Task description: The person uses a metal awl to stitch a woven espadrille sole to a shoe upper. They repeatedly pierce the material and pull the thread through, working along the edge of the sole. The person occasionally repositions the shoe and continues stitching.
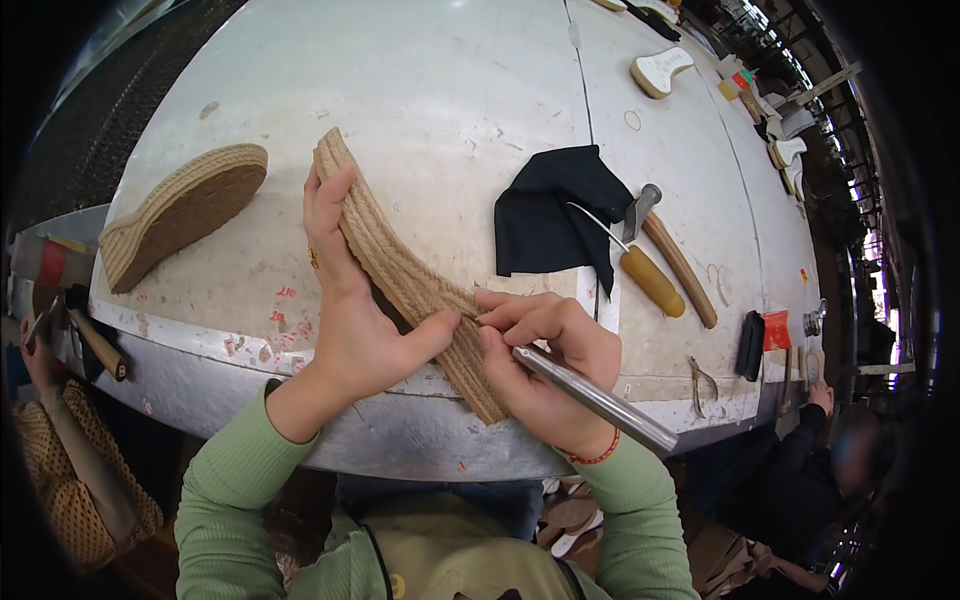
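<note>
A braided jute wedge sole [395,262] is held on edge over the near side of the table, its rope-wrapped side facing up. My left hand [360,325] grips it, fingers along the far-left face and thumb pressed on the braid. My right hand [555,365] is closed around a metal rod-like tool [600,400], whose thick end points down and right. The right fingertips meet the braid near my left thumb; the tool's working end is hidden there. A second jute wedge sole [190,210] lies on its side at the left.
Right of the sole lie a black cloth [545,215], a curved awl with a yellow handle [650,280], a hammer [680,265] and pliers [702,385]. A white sole [662,72] sits farther back. Co-workers' hands show at the left [42,355] and right [820,397] table edges.
</note>
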{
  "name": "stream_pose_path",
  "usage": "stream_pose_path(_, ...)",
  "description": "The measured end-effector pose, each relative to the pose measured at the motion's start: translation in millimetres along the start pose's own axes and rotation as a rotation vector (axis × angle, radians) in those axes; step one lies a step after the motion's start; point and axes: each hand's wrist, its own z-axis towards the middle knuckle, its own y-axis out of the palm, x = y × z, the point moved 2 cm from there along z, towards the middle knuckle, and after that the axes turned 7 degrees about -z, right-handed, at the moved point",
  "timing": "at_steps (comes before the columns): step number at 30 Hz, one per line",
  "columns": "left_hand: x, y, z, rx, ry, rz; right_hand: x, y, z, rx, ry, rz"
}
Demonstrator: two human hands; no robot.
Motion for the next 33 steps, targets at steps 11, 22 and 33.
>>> stream_pose_path(11, -2.8, 4.0, 0.0, 0.019, 0.038, -0.005, 8.1, 1.3, 1.9, 0.135, 0.031, 0.099)
stream_pose_path(22, -4.0, 6.0, 1.7, 0.003, 0.073, -0.168, 5.6, -4.1, 1.9, -0.027, 0.089, 0.036)
stream_pose_path(33, -1.9, 9.2, 2.3, 0.000, 0.083, -0.192, 9.2, -4.9, 2.6, 0.004, 0.087, 0.141)
